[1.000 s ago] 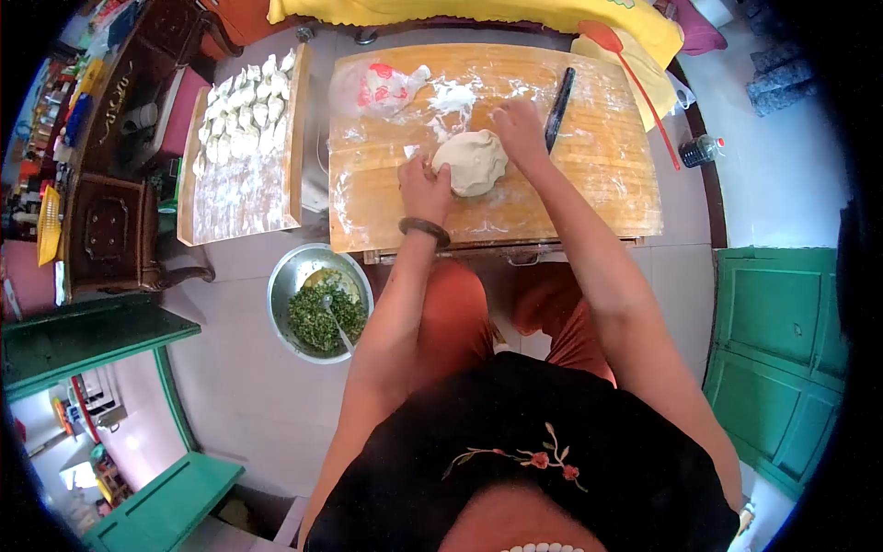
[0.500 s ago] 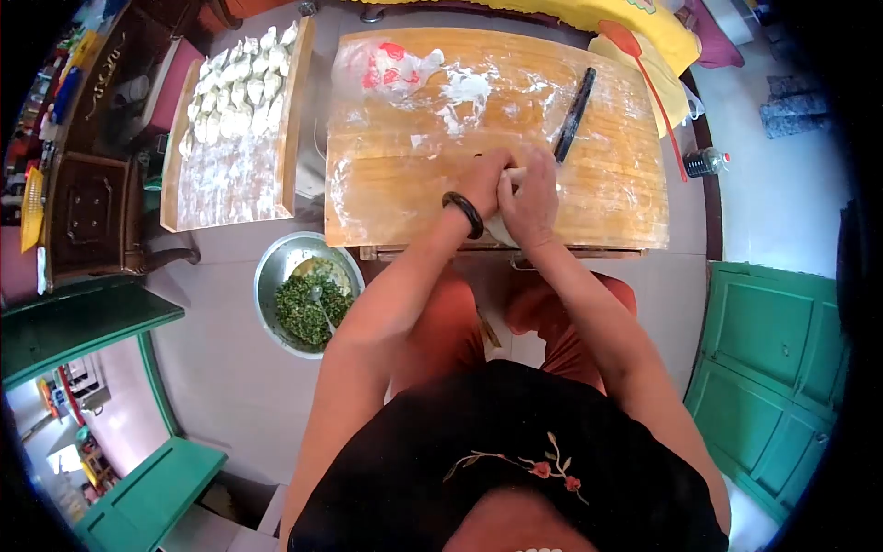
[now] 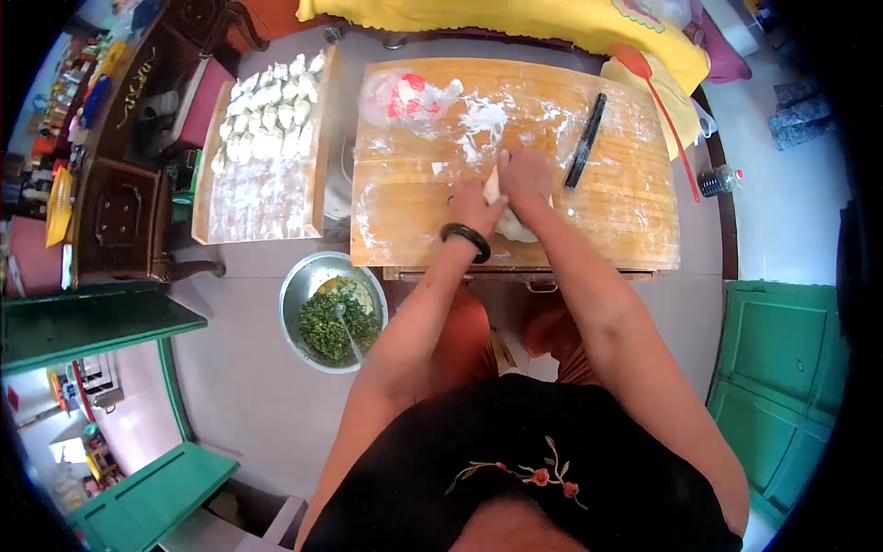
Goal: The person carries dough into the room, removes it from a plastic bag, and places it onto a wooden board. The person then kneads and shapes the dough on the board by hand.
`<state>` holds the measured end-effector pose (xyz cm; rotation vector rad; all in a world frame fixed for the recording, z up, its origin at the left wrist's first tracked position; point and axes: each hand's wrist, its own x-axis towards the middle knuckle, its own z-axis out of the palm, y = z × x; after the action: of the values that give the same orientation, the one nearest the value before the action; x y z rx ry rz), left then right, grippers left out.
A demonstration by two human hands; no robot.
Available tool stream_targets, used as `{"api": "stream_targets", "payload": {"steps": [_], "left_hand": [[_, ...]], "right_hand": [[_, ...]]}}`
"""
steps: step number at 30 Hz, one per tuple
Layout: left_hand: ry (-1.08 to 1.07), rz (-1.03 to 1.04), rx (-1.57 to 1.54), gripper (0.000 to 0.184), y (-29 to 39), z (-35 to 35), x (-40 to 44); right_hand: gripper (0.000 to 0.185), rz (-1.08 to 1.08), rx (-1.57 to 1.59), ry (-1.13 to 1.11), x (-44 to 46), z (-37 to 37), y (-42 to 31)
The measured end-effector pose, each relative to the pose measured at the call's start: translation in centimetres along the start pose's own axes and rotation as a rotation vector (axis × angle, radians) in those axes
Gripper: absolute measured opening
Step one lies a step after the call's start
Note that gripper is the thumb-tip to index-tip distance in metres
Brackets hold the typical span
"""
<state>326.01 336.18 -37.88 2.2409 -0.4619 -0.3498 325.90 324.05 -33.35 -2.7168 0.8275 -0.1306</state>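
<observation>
Dough sits near the board's front edge, left hand curled round it, right hand on top, fingers' spread hidden, can't tell; dumplings done left of the board, leaving uncut dough plus bowl of filling front-left of the board.

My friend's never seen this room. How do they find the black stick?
Find the big wooden board in front of the person. On its right side, right of the right hand, lies the stick. It's long, thin and black, unlike the pale dough and the red swatter.
</observation>
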Motion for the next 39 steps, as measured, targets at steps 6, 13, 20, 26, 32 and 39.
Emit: {"api": "stream_targets", "payload": {"steps": [6, 13, 20, 26, 32, 39], "left_hand": [[0.115, 0.222, -0.129, 0.038, 2.1, -1.0, -1.7], [0.143, 0.291, -0.042, 0.027, 0.9, -1.2, -0.2], [0.027, -0.090, -0.159, 0.041, 0.5, -1.3, -0.2], [0.255, 0.176, -0.251, 0.035, 1.7, 0.1, -1.7], [0.027, 0.517, 0.193, 0.023, 3.7, -0.9, -2.2], [0.343, 0.143, 0.008, 0.022, 1.6, 0.0, -0.7]], "right_hand": [[0.029, -0.080, 0.599, -0.061, -3.7, -4.2, 3.4], [0.020, -0.491, 0.015, 0.331, -4.1, 0.4, 1.6], [0.038, -0.311, -0.079, 0.216, 1.1, 2.1, 0.6], [0.043, -0.142, 0.821, -0.151, 1.4, 0.8, 4.6], [0.016, -0.534, 0.272, 0.425, -5.6, -1.6, 4.7], [0.020, -0.430, 0.008, 0.287, -0.9, 0.3, 3.2]]}}
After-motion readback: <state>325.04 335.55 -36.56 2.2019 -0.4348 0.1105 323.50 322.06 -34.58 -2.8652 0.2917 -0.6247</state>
